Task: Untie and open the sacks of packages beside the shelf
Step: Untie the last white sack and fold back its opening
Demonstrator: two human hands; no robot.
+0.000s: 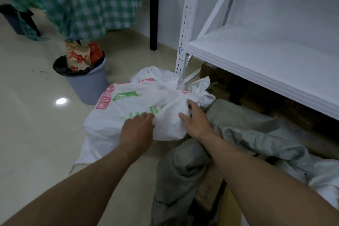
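- Nearest me, in front of the white metal shelf [256, 57], a crumpled grey-green woven sack [183, 170] slumps over a brown cardboard box [209, 191]. My right forearm crosses above both.
- More grey-green sacking [256, 134] is heaped below the shelf's lower board, lying between me and the dark boxes under that board.
- My left hand [137, 128] has its fingers bent into the white woven sack with red and green print [117, 108], pinching a fold of its cloth.
- That sack lies on the pale tiled floor just left of the shelf's front post, bulging and creased.
- My right hand [194, 121] grips the bunched cloth of the same sack, thumb on one side and fingers curled round the other.
- Just beyond those fingers the sack's twisted neck [203, 91] is knotted shut, close to the shelf post.
- Farther left of the shelf stands a grey plastic bin with a black liner [88, 86], stuffed with red-and-tan paper bags [78, 57].
- Behind, a black table leg [153, 14] stands near the shelf post, and a green checked cloth [82, 0] hangs beside it.
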